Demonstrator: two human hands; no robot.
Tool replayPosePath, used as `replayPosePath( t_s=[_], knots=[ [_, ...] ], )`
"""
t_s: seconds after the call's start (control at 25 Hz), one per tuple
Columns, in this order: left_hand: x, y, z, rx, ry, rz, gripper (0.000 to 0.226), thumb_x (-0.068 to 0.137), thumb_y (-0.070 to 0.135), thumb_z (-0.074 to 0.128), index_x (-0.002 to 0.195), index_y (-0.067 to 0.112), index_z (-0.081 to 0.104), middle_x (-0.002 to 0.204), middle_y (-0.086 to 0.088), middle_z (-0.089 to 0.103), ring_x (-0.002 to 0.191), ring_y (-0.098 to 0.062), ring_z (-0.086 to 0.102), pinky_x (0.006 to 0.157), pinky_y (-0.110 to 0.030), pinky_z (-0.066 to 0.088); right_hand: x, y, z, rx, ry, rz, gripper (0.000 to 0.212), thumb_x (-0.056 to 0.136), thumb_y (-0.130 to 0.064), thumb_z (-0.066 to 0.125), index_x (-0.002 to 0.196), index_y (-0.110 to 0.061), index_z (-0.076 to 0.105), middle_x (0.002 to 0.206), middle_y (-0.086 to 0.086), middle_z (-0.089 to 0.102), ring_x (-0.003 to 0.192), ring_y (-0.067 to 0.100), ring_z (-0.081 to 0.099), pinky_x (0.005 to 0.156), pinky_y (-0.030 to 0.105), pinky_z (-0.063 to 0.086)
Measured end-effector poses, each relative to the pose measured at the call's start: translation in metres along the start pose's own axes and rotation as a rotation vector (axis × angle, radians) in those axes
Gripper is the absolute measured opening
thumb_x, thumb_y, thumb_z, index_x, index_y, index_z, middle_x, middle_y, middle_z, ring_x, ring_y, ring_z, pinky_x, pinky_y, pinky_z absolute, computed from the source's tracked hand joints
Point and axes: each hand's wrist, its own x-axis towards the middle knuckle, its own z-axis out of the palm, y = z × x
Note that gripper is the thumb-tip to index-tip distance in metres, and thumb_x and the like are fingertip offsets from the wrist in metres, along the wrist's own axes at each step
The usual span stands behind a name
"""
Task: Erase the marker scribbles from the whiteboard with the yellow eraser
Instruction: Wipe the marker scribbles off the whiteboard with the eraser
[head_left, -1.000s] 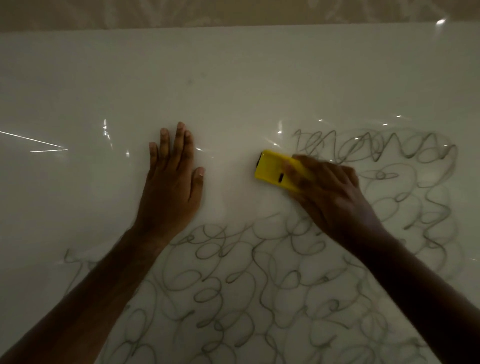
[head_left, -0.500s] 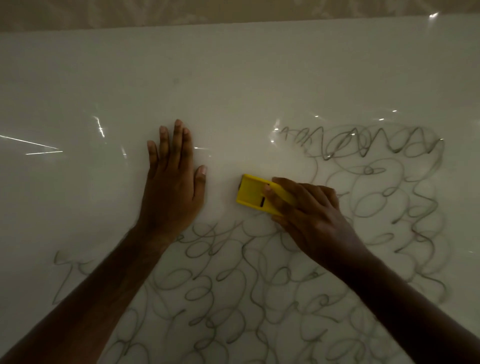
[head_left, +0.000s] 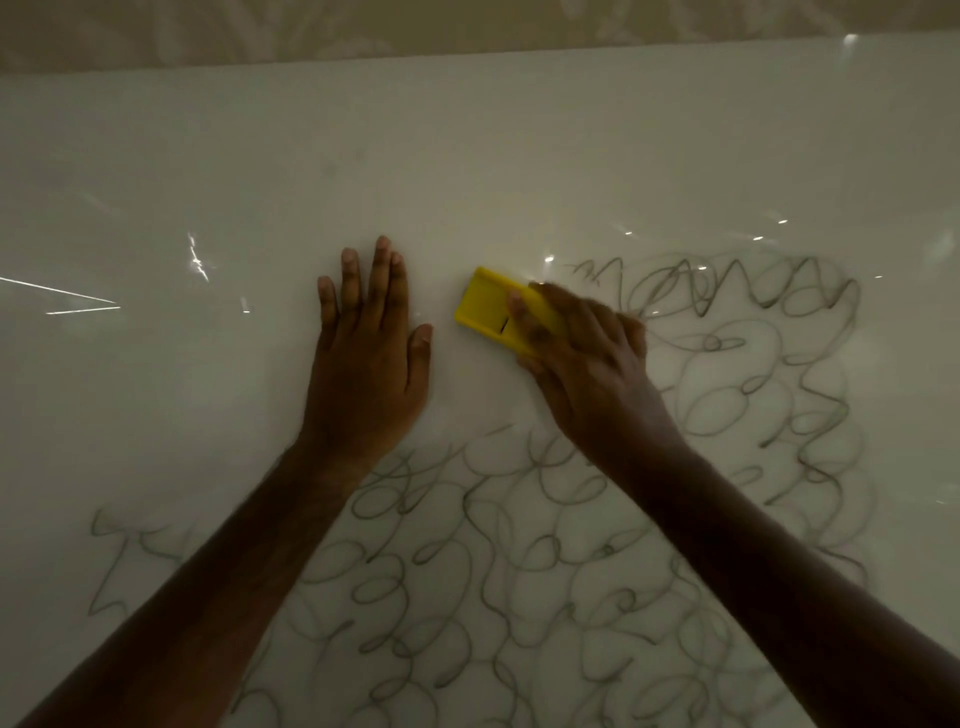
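**Eraser pressed to the board beside a flat left hand**

Nearest the camera, two bare forearms reached up from the lower corners across the whiteboard (head_left: 493, 156), which lay under dim light. Grey marker scribbles (head_left: 519, 571) looped over the whole near part of the board, running beneath both forearms and continuing up the right side to a zigzag row near the right hand's knuckles.

Farther in, the left hand (head_left: 369, 364) lay palm down on the board with fingers straight and close together, thumb out to the side, holding nothing. Just to its right, apart from the thumb, the right hand (head_left: 587, 364) was closed over the yellow eraser (head_left: 488, 312), fingers curled over its top and far end, pressing it flat to the board; the hand was slightly blurred. The eraser's free end pointed up and left, on a clean patch between the two hands.

Beyond the hands the board was white, with glints of light, up to its far edge.
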Motion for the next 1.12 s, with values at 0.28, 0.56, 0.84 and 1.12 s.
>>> replayPosePath(
  t_s=[0.28,0.56,0.84,1.12],
  knots=[
    [0.002,-0.001,0.001,-0.013,-0.006,0.071,0.067,0.113,0.033,0.03,0.169,-0.002,0.022,0.179,-0.021,0.017,0.165,-0.046,0.013,0.135,-0.061,0.01,-0.032,0.03,-0.025,-0.062,-0.025,-0.014,0.05,0.114,-0.034,0.053,0.161,-0.019,0.051,0.161,0.011,0.053,0.129,0.035,0.062,0.099,0.053,0.046],
    [0.008,-0.008,-0.002,0.024,-0.016,0.204,0.064,0.115,0.034,0.03,0.169,0.0,0.027,0.179,-0.017,0.02,0.165,-0.045,0.017,0.134,-0.059,0.016,0.024,0.031,-0.014,-0.038,-0.013,0.095,0.054,0.112,-0.042,0.045,0.162,-0.024,0.048,0.158,0.008,0.054,0.13,0.032,0.054,0.096,0.049,0.041],
    [0.008,-0.006,-0.002,-0.017,-0.022,0.179,0.066,0.113,0.036,0.033,0.169,0.002,0.026,0.179,-0.015,0.02,0.166,-0.044,0.014,0.135,-0.058,0.012,-0.031,0.047,-0.044,-0.096,-0.063,-0.044,0.05,0.112,-0.039,0.048,0.158,-0.021,0.054,0.157,0.01,0.057,0.126,0.037,0.063,0.092,0.052,0.049],
    [0.019,0.011,0.003,-0.012,-0.027,0.175,0.068,0.113,0.037,0.036,0.17,0.001,0.025,0.179,-0.016,0.02,0.165,-0.046,0.013,0.135,-0.06,0.012,0.027,0.056,-0.024,-0.075,-0.017,0.138,0.056,0.111,-0.043,0.045,0.163,-0.024,0.047,0.158,0.01,0.053,0.128,0.036,0.055,0.097,0.049,0.041]
  ],
)
